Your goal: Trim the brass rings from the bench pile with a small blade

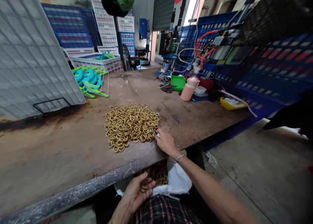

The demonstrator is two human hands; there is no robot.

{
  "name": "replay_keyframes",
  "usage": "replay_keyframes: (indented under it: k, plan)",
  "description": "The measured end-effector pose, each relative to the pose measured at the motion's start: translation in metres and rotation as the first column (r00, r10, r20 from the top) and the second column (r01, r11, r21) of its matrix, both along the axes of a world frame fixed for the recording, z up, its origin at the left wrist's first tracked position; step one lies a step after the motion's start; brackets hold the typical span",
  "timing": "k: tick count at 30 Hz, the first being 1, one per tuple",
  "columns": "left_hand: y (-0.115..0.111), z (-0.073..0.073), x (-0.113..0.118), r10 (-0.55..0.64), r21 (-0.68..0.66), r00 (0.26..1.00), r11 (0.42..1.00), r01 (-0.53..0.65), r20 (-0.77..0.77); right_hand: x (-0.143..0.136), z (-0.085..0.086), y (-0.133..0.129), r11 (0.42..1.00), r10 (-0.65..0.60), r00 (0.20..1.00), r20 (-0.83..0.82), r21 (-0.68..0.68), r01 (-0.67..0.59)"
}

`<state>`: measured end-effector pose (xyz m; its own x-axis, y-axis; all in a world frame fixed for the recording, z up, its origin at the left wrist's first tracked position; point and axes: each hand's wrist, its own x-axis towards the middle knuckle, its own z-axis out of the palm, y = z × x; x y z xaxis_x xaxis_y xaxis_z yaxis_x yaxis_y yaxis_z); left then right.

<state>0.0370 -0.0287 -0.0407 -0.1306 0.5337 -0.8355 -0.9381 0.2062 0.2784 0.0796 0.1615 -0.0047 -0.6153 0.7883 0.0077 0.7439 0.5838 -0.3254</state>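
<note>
A heap of brass-coloured metal rings [132,121] lies on the worn wooden table. My right hand [166,142] is at the heap's right edge, its fingers curled together and touching the table by the outermost rings; what they pinch, if anything, is hidden. Below the table's front edge my left hand [137,191] is turned palm up, its fingers cupped round a few brass rings [144,186]. Just beyond it a white sack [179,178] sits open at my lap, with more rings [160,176] inside.
A grey-white plastic crate [36,54] stands at the left, beside turquoise and green plastic parts [90,79]. Farther back right are a pink bottle [189,88], a green tray [178,82] and a yellow dish [232,103]. Blue crates [281,74] line the right side.
</note>
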Motion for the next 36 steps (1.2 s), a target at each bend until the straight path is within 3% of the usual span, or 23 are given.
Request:
replay_keyframes:
  k: [6,12,19,26,31,34,36]
  plan:
    - [0.004,-0.011,0.003,0.156,-0.017,0.988,0.988,-0.156,-0.011,-0.002,-0.004,0.003,1.000,0.007,1.000,-0.007,0.023,-0.007]
    - [0.002,-0.020,0.005,0.243,-0.057,0.968,0.968,-0.246,-0.064,0.002,-0.012,0.009,0.998,-0.039,0.988,-0.148,-0.044,0.033]
    - [-0.001,-0.011,0.008,0.246,-0.077,0.958,0.963,-0.259,-0.148,0.007,-0.020,0.014,0.987,-0.060,0.916,-0.397,-0.158,-0.005]
    - [-0.004,-0.008,0.010,0.263,-0.056,0.924,0.956,-0.289,-0.277,0.008,-0.020,0.015,0.977,-0.086,0.892,-0.444,-0.213,-0.012]
    - [-0.010,-0.013,0.011,0.236,-0.135,0.892,0.942,-0.308,-0.387,0.008,-0.022,0.016,0.979,-0.065,0.894,-0.444,-0.202,-0.029]
    - [-0.019,-0.011,0.012,0.118,-0.134,0.889,0.971,-0.197,-0.443,0.010,-0.026,0.013,0.984,-0.013,0.902,-0.432,-0.164,-0.065]
    - [-0.024,-0.005,0.012,-0.054,-0.107,0.860,0.994,-0.001,-0.507,0.013,-0.031,0.010,0.985,0.054,0.877,-0.477,-0.121,-0.127]
